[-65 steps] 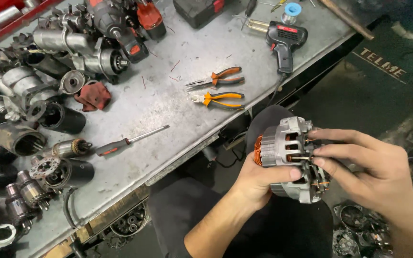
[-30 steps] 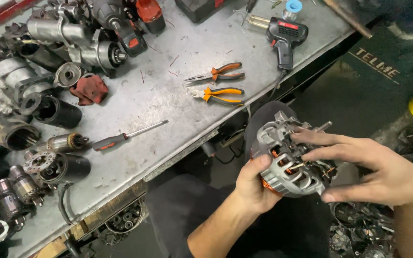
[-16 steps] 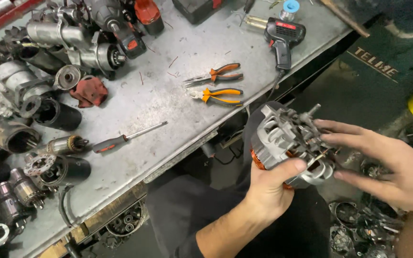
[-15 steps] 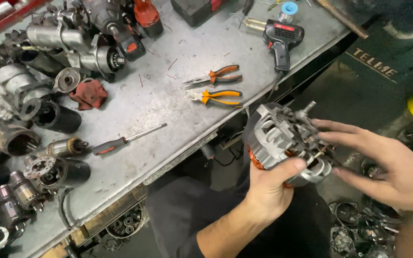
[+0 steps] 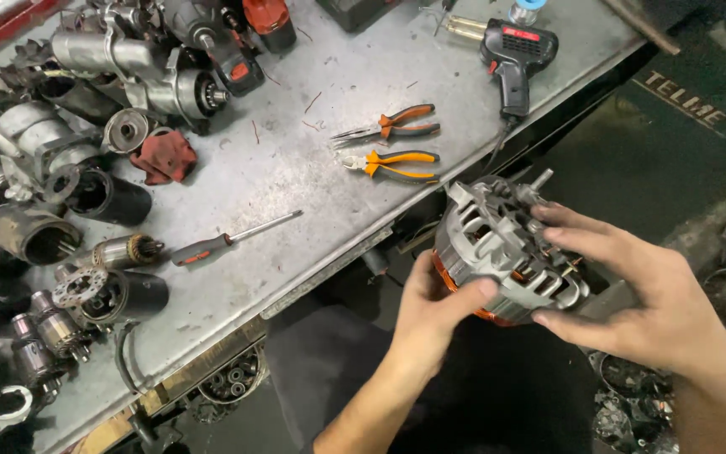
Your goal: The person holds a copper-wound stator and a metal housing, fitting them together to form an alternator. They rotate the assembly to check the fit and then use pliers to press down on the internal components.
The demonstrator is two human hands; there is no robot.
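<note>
Below the desk (image 5: 329, 202) edge, over the lap, both hands grip the alternator (image 5: 502, 252): left hand (image 5: 430, 315) curled under its near rim, thumb on the housing, right hand (image 5: 640, 303) spread over the far end. Its housing looks whole, so any stripping seems barely begun; its shaft axis tilts up and away toward the desk. Farther off lie a screwdriver (image 5: 233, 240) and two pliers (image 5: 392, 147).

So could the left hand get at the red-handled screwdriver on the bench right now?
Probably not at once: the left hand is gripping the alternator. The screwdriver itself lies uncovered on the bench, nothing across it.
</note>
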